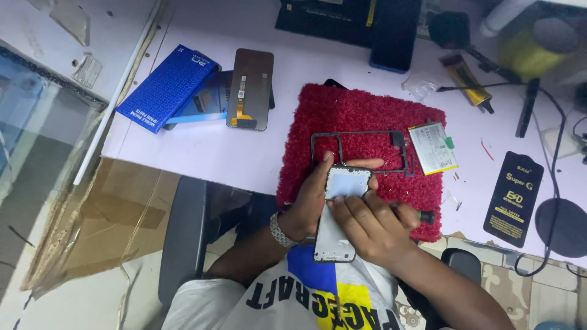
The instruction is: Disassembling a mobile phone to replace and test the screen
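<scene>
My left hand point(315, 195) grips a silver phone frame point(337, 235) by its upper end, over the near edge of a red fuzzy mat point(361, 110). My right hand point(370, 226) lies across the frame and holds a dark-handled tool point(422, 216), whose tip is hidden under my fingers. A thin black phone bezel point(361, 135) lies on the mat just beyond my hands. A flat battery point(432, 148) rests at the mat's right edge.
On the white table are a blue box point(165, 85), a dark phone screen with a flex cable point(250, 88), a black sleeve point(513, 198), a glue tube point(468, 79), cables and a dark round pad point(562, 226). A black chair point(183, 238) stands below the table.
</scene>
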